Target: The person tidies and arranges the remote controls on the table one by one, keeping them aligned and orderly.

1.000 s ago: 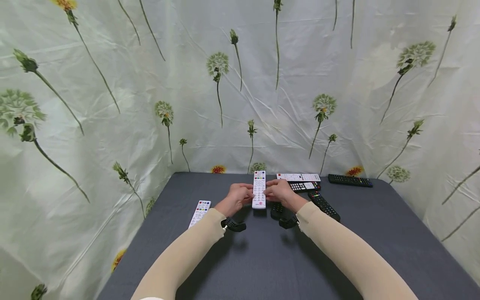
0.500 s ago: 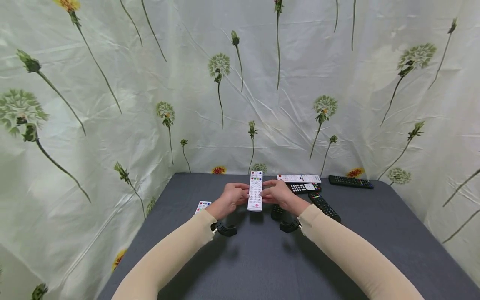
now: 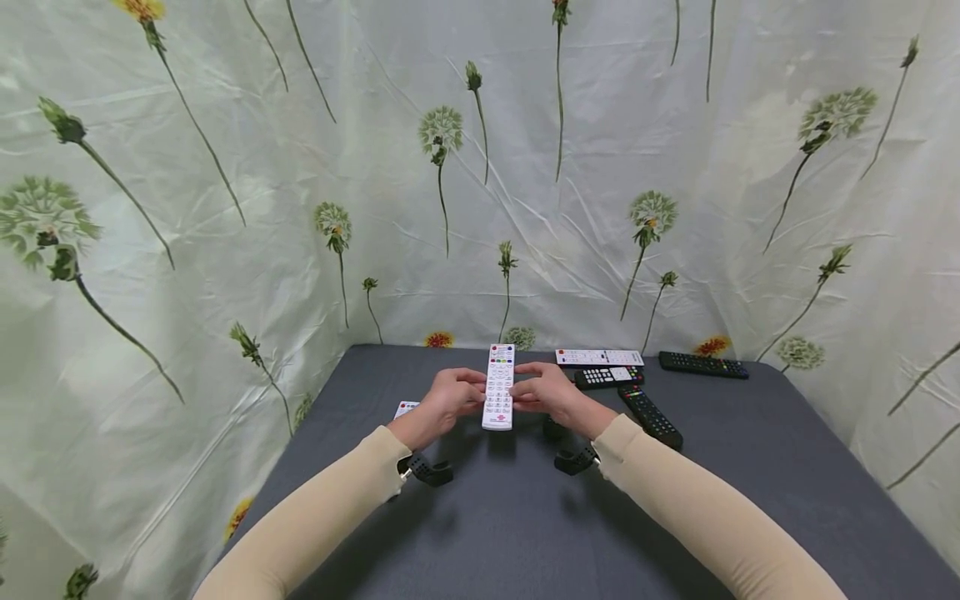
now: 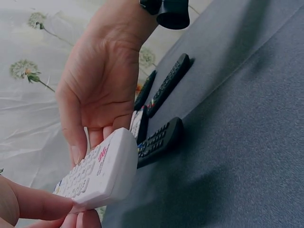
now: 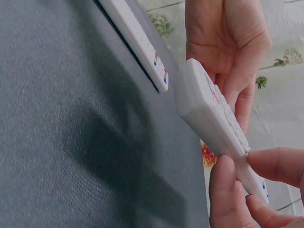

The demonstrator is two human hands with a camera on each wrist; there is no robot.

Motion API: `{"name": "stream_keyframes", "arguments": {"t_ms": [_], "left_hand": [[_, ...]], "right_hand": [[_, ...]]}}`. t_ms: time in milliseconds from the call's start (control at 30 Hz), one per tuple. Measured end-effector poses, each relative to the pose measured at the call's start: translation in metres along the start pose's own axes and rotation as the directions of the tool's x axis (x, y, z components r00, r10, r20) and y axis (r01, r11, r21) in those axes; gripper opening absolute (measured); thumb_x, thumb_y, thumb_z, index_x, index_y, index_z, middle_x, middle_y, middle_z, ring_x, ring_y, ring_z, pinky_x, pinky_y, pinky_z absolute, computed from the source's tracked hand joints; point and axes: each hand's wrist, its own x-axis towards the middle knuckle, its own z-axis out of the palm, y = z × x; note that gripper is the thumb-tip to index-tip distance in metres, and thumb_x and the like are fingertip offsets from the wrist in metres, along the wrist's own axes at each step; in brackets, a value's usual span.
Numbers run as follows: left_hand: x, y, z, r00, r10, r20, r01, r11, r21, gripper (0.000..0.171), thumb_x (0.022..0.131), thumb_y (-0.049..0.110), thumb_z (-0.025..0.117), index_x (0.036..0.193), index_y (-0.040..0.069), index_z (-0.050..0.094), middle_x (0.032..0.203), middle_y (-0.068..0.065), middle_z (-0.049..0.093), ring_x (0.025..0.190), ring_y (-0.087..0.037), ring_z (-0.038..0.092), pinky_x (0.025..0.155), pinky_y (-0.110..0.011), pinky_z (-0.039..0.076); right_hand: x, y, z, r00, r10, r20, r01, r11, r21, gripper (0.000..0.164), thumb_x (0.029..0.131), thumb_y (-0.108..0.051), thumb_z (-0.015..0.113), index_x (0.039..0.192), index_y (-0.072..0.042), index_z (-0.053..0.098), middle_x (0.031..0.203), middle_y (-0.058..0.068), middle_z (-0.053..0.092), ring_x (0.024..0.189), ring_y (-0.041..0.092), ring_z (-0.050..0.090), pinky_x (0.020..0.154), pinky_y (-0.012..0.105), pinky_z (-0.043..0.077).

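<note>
Both hands hold a white remote control point(image 3: 498, 387) above the dark table, its button side facing up and its far end tipped up. My left hand point(image 3: 450, 400) pinches the left edge between thumb and fingers. On the right edge, my right hand point(image 3: 551, 392) does the same. The left wrist view shows the thick near end of the held remote control point(image 4: 111, 171) clear of the cloth. A second white remote control point(image 5: 137, 42) lies on the table to the left; in the head view my left hand and forearm cover most of it.
At the back right lie a white remote control point(image 3: 600, 357), a black one point(image 3: 607, 377) in front of it and another black remote point(image 3: 651, 417) set at a slant. A further black remote point(image 3: 703, 364) lies farther right. One more point(image 4: 159, 142) is mostly hidden by my right hand.
The held white remote control has moved left and slightly toward me, with both hands keeping their grip. My left forearm now covers more of the white remote control on the left.
</note>
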Motion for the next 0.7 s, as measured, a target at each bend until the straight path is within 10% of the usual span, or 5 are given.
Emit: {"name": "stream_keyframes", "arguments": {"t_ms": [700], "left_hand": [[-0.021, -0.005, -0.033, 0.999, -0.017, -0.039, 0.020, 0.995, 0.101, 0.041, 0.085, -0.012, 0.062, 0.126, -0.006, 0.063, 0.107, -0.019, 0.067, 0.085, -0.022, 0.067, 0.090, -0.050, 0.054]], "right_hand": [[-0.010, 0.010, 0.033, 0.996, -0.025, 0.082, 0.022, 0.999, 0.038, 0.056, 0.089, 0.006, 0.067, 0.141, 0.005, 0.047, 0.106, 0.024, 0.067, 0.082, 0.022, 0.071, 0.079, 0.036, 0.059]]}}
